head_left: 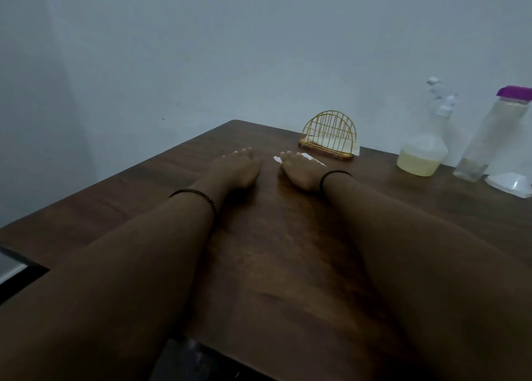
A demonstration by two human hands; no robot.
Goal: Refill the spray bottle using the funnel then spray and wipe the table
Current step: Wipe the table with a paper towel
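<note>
Two bottles stand at far right of the table (273, 236), well apart from my hands. Spray bottle (423, 150): clear, upright, w/ pale trigger head on top; yellowish liquid fills only its wide base. Just right of it, second clear bottle (489, 139) w/ purple cap, upright, nearly transparent; contents cannot be told. Funnel (511, 183): clear, lying wide mouth down on the table at the right frame edge, just in front of the purple-capped bottle; whether they touch, cannot tell.

Left hand (237, 166): palm up, flat on the table near centre, fingers extended, gripping nothing. Right hand (299, 170): palm up beside it, small gap between the two, fingers extended, also gripping nothing; it rests over a white tissue (312, 158) whose ends show either side of the fingers. Each wrist carries a thin black band. Both forearms run from bottom of view toward the hands.

Behind the right hand, near the table's far edge: gold wire napkin holder (328, 136), half-round, upright. Table is dark wood; plain pale wall behind.
</note>
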